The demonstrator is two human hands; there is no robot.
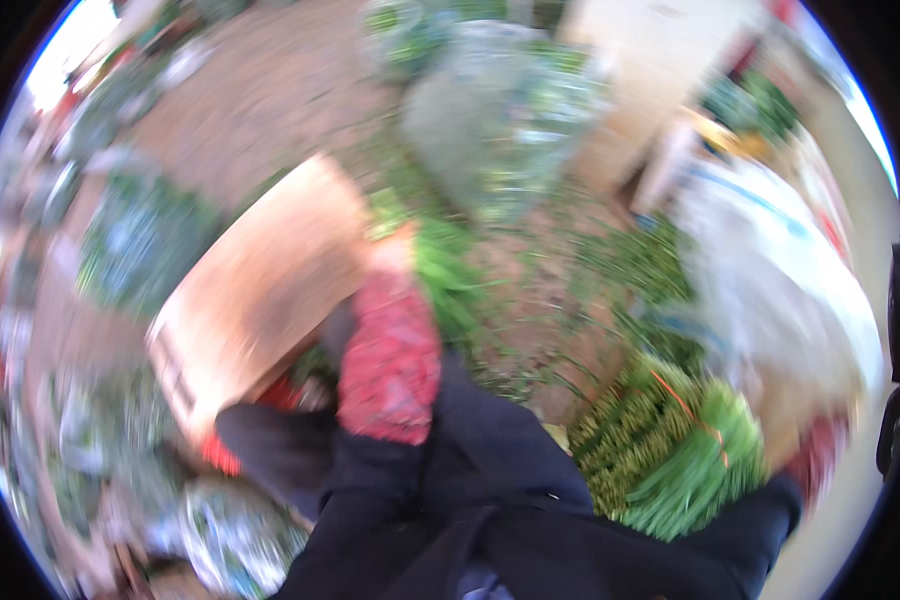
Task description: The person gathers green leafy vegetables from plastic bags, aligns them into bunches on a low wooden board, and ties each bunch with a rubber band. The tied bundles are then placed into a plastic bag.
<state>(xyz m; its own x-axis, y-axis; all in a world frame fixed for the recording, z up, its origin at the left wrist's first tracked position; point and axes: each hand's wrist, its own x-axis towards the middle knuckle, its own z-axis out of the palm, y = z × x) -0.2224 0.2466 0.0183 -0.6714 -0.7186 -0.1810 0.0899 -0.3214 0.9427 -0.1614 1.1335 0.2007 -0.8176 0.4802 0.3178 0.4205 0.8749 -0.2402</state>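
A patterned red sleeve cover leads to my left hand (394,246), blurred at the middle of the view. It seems closed around a bunch of long green leaves (444,274), over the right edge of a tilted cardboard piece (270,277). At the far right, another red cuff marks my right arm; my right hand (754,386) is a blur beside a large white plastic bag (750,247), and its fingers cannot be made out. Below it lie bundles of green stalks (694,457), one bound with an orange tie.
Big clear bags of greens (495,120) stand ahead. Loose cuttings (562,277) litter the brown ground. More bagged greens (142,232) lie at the left, and another plastic bag (232,532) is at the lower left. A pale wall or board (645,60) rises at the top right.
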